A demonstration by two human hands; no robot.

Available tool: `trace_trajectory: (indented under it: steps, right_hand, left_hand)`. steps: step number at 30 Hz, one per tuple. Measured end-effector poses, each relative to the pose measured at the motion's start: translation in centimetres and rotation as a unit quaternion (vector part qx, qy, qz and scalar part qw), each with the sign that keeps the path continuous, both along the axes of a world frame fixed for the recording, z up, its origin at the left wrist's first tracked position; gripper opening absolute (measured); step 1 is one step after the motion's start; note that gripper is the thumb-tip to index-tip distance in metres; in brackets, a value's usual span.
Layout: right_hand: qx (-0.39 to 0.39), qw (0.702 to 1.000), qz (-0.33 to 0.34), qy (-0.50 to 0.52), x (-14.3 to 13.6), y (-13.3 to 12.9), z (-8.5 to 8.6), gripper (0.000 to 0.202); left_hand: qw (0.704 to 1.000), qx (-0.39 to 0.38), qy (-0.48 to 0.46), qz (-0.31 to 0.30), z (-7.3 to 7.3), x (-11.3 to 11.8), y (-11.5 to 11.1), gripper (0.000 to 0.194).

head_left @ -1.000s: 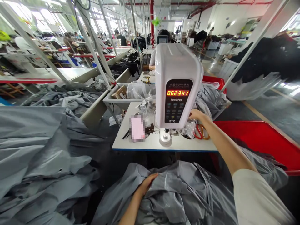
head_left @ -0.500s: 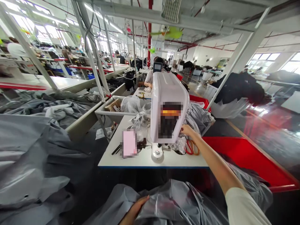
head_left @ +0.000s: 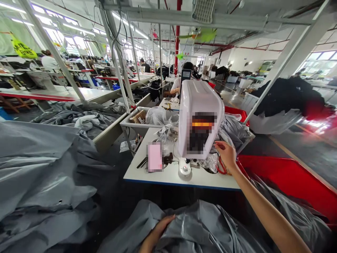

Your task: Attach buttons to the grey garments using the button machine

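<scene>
Grey fabric [head_left: 195, 225] lies heaped across my lap. My left hand [head_left: 164, 225] rests on it, its fingers partly hidden in the folds, so its grip cannot be told. Over the right side of the white table [head_left: 168, 177], my right hand [head_left: 225, 151] is raised with thumb and fingers pinched together; what lies between them, if anything, is too small to make out. It is just right of the white machine [head_left: 201, 102], above orange-handled scissors [head_left: 222, 167] and clear plastic bags [head_left: 210, 161].
A pink card [head_left: 155, 156] lies at the table's left. A red bin [head_left: 289, 175] stands at the right, and grey fabric [head_left: 39, 165] is piled at the left. Behind the machine sits a person [head_left: 176, 86]. A black fabric heap [head_left: 292, 95] is at the far right.
My right hand has drawn back a little from beside the machine and come up more into sight. My left hand stays on the fabric. The whole view has shifted, with things now further right.
</scene>
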State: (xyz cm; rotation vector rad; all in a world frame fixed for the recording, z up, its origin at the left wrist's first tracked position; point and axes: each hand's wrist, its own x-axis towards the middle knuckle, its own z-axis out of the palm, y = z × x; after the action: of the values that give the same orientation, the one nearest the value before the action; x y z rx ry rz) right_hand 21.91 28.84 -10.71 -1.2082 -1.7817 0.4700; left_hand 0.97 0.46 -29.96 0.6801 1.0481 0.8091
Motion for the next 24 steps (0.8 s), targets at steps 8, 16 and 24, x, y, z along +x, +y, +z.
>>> trace_trajectory:
  steps: [8,16,24]
  right_hand:
    - [-0.109,0.982,0.146,0.057,-4.7,-10.1,-4.9,0.029]
    - [-0.095,0.974,0.195,0.059,-8.3,-10.1,-6.4,0.026]
    - [-0.049,0.979,0.199,0.015,-9.0,-10.1,-6.8,0.020]
  left_hand:
    - [0.992,-0.099,-0.011,0.082,-2.5,0.5,-0.7,0.030]
    - [0.985,-0.119,-0.015,0.126,-2.6,0.4,-0.6,0.024]
    - [0.989,-0.103,-0.013,0.107,-2.7,0.1,-0.6,0.025]
